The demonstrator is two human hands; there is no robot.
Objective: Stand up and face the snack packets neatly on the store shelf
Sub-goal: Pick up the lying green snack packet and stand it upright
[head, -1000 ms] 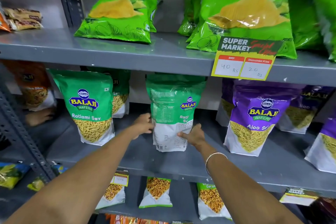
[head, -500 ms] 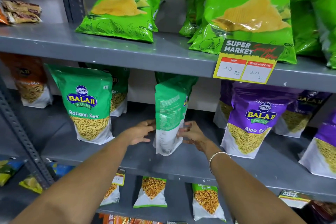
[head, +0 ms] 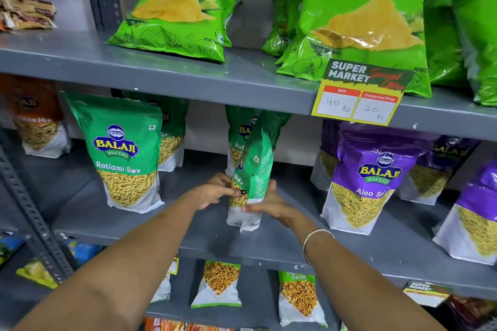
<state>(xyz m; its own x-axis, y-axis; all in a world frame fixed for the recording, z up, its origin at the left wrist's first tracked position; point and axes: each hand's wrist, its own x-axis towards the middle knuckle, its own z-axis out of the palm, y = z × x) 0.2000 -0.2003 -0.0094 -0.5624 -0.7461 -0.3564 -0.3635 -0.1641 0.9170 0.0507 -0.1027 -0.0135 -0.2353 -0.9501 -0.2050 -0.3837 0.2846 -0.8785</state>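
Green sev packet [head: 254,169] edge-on, gripped between left hand [head: 215,192] and right hand [head: 271,203].

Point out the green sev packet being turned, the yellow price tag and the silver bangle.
Green sev packet [head: 255,169], head view, its green side panel.
Yellow price tag [head: 357,97], head view, its centre.
Silver bangle [head: 314,236], head view, its top curve.

We cannot read the full name on the green packet [head: 252,169] turned edge-on between the hands; only "Sev" shows. Behind it, another green packet [head: 239,131] is half covered. The upper shelf's right chips bag [head: 481,48] is cut off by the edge, and the lower price tag [head: 425,293] is too blurred to read.
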